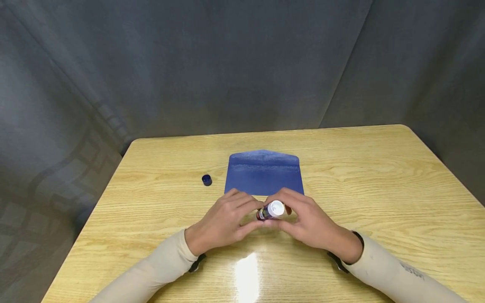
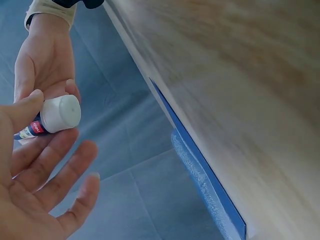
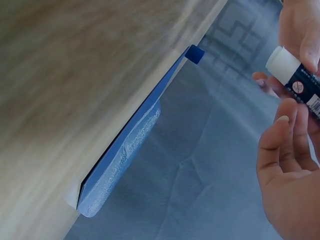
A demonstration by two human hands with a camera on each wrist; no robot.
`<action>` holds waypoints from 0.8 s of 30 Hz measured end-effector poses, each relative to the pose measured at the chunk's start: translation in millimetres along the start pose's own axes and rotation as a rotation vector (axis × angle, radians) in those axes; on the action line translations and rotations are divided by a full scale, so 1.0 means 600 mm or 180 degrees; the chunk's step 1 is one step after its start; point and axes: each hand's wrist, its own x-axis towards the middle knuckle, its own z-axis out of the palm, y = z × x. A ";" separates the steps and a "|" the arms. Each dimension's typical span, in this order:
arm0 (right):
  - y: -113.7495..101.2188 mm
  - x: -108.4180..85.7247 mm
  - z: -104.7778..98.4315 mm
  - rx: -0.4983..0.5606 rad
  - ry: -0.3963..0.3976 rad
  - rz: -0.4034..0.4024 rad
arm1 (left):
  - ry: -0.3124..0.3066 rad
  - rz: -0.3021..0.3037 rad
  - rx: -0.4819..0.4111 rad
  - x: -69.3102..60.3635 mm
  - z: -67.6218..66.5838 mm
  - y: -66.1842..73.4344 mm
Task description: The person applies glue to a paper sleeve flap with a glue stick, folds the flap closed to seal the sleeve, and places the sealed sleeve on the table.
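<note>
A glue stick (image 1: 270, 211) with a dark printed label and a white end is held between both hands, above the near part of the table. My left hand (image 1: 232, 216) pinches it with thumb and forefinger from the left. From the other side, my right hand (image 1: 308, 219) grips it with thumb and fingers. The left wrist view shows the white end (image 2: 62, 113) uncovered, while the left hand's other fingers spread loosely. Just beyond the hands lies a blue envelope (image 1: 265, 179), its flap (image 1: 264, 156) unfolded away from me and streaked whitish. The hands hide its near edge.
A small dark blue cap (image 1: 206, 180) stands on the wooden table (image 1: 360, 168), left of the envelope. Grey cloth (image 1: 242, 67) hangs behind the table's far edge and at its sides. Light glares off the tabletop near the front.
</note>
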 end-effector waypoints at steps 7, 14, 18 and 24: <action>0.005 0.002 -0.004 -0.0171 0.0142 0.0189 | -0.0495 -0.0213 -0.0095 -0.002 -0.005 -0.020; 0.006 0.005 -0.006 -0.0372 0.0116 0.0519 | -0.1560 -0.0592 0.0393 -0.004 -0.014 -0.065; 0.004 0.005 -0.004 -0.0371 0.0076 0.0575 | -0.2160 -0.1020 0.0381 -0.006 -0.013 -0.078; 0.002 0.001 -0.002 -0.0392 0.0095 0.0580 | -0.2728 -0.1422 0.0116 -0.012 -0.010 -0.079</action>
